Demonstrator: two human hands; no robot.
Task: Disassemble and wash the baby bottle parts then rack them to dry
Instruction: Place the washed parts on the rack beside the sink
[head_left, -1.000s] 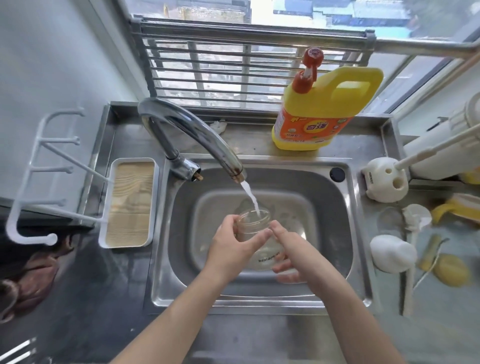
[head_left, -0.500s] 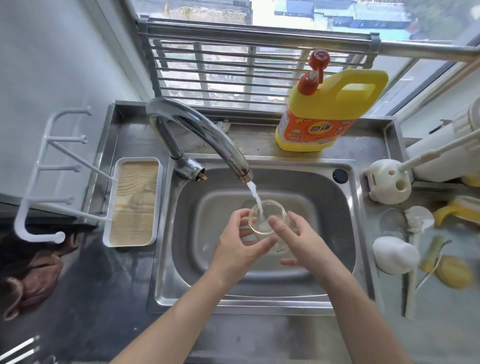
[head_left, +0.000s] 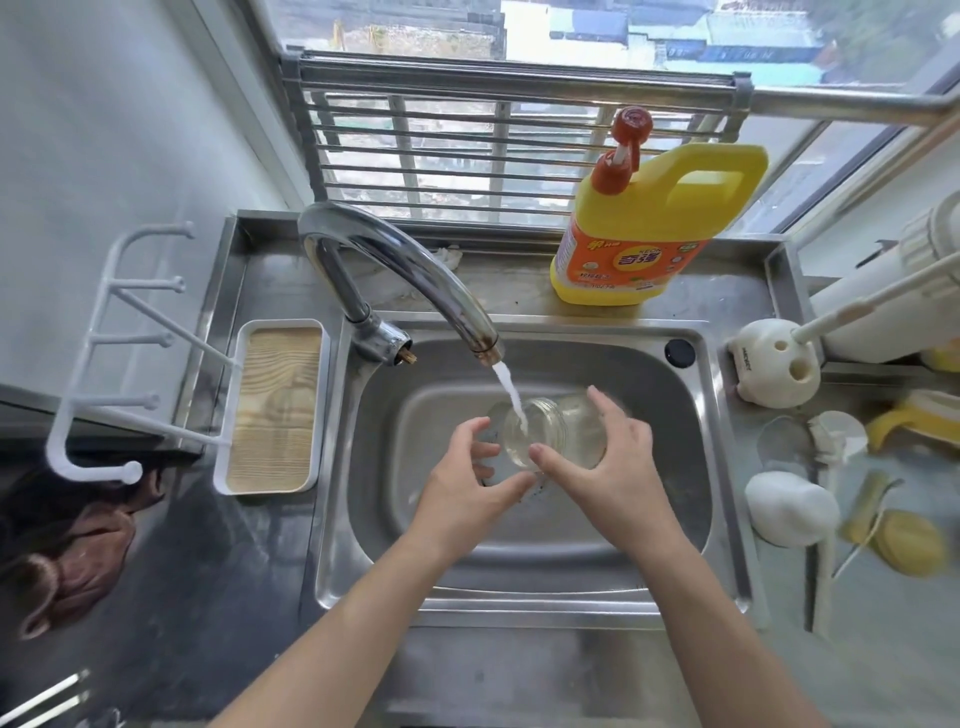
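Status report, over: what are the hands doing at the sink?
Right hand grips clear bottle, tilted under running tap. Left hand by its mouth, grip unclear. Nothing blocking.

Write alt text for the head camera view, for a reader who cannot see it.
The left hand and right hand hold a clear bottle tilted under the running tap, over a steel sink. A yellow detergent jug stands behind; a white drying rack sits at left.

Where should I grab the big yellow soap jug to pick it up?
By the loop handle on top of the yellow soap jug, coming from above on its right side. The jug stands upright, and the red pump takes up the left.
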